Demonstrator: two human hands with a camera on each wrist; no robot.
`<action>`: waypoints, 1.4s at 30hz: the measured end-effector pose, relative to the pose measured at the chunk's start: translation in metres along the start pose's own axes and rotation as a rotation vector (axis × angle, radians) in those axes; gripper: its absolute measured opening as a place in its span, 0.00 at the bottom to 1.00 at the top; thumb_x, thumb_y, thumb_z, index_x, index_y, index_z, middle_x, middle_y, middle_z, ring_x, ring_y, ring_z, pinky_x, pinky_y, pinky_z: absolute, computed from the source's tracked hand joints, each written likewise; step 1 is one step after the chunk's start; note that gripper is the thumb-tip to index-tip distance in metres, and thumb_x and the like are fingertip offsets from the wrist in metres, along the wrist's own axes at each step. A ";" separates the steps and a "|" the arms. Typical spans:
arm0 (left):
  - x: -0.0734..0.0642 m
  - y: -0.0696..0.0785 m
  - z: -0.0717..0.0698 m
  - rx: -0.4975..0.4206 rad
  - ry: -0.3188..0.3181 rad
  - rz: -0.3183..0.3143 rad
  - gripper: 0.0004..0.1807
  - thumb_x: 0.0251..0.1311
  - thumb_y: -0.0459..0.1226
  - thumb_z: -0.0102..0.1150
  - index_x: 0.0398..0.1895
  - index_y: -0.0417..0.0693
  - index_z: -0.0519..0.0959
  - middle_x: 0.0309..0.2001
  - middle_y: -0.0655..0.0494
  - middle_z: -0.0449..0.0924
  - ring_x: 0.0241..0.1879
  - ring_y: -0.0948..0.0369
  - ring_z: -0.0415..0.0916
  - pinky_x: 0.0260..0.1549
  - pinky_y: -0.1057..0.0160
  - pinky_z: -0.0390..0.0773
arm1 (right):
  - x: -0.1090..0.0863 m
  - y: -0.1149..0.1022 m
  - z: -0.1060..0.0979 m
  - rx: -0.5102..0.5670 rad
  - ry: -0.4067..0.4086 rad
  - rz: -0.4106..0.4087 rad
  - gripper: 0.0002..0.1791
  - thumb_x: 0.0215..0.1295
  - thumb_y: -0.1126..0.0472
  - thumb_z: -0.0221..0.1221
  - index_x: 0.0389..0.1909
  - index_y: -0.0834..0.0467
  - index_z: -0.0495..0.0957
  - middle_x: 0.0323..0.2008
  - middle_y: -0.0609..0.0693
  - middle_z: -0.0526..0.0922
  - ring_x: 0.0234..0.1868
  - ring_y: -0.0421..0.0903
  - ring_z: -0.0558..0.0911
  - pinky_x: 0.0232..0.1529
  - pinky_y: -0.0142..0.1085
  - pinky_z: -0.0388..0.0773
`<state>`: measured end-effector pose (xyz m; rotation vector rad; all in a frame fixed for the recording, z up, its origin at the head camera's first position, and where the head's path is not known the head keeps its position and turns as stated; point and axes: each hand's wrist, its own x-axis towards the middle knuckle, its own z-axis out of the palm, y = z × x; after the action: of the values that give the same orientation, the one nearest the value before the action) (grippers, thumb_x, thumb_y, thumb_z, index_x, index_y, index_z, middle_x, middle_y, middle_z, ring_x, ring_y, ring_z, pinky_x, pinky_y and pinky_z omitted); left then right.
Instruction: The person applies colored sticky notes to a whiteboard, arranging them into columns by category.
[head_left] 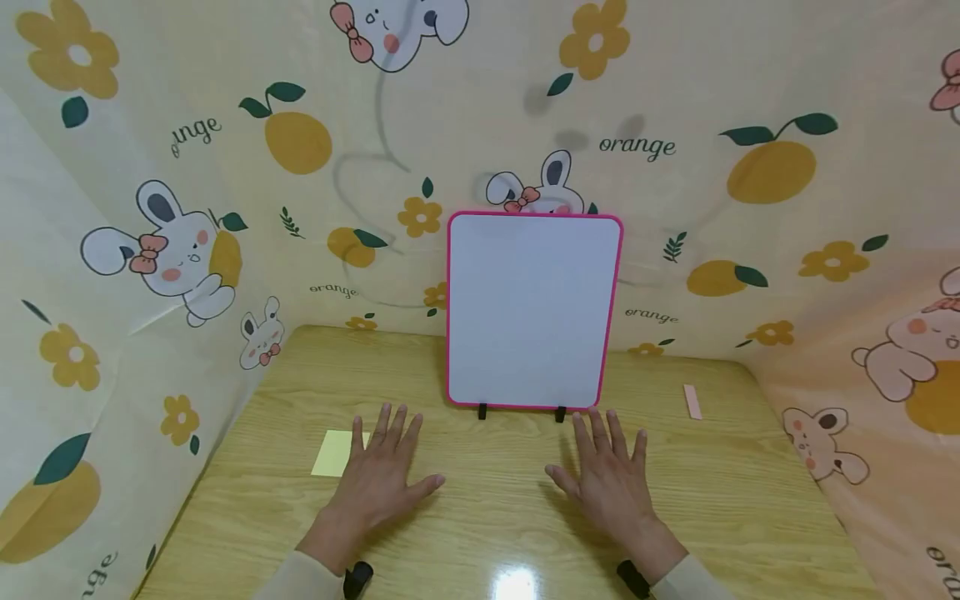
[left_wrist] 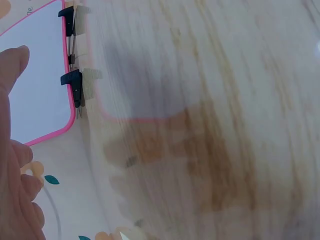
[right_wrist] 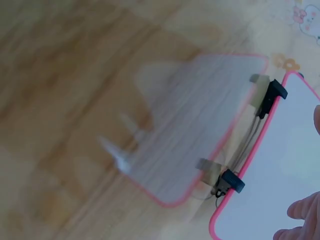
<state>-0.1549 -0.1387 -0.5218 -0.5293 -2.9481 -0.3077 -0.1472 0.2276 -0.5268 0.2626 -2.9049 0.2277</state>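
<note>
My left hand (head_left: pixel 380 483) is over the left part of the wooden table, palm down with fingers spread and holding nothing. Its fingers overlap the right side of a pale yellow sticky note (head_left: pixel 332 454) in the head view. To the right, my right hand (head_left: pixel 611 487) mirrors it, fingers spread and nothing in its grasp. Beyond both hands a white board (head_left: pixel 532 312) with a pink frame stands upright on a stand with black clips (left_wrist: pixel 72 82). The right hand's fingertips come close to the board's lower right corner in the head view.
A small pink strip (head_left: pixel 692 402) lies at the right rear of the wooden table (head_left: pixel 480 517). A cloth printed with rabbits and oranges (head_left: pixel 652 75) hangs behind and along both sides. The glossy tabletop mirrors the board in both wrist views.
</note>
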 end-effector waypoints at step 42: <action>-0.055 -0.079 0.003 -0.243 -0.113 -0.196 0.52 0.74 0.62 0.55 0.78 0.24 0.58 0.80 0.25 0.51 0.80 0.29 0.46 0.75 0.29 0.59 | 0.007 -0.057 0.022 0.074 -0.069 -0.169 0.41 0.74 0.46 0.63 0.76 0.68 0.65 0.77 0.66 0.66 0.78 0.68 0.65 0.76 0.69 0.63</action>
<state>-0.1320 -0.2288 -0.5480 -0.2916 -3.0969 -0.6851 -0.1475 0.1668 -0.5386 0.5363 -2.9240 0.3041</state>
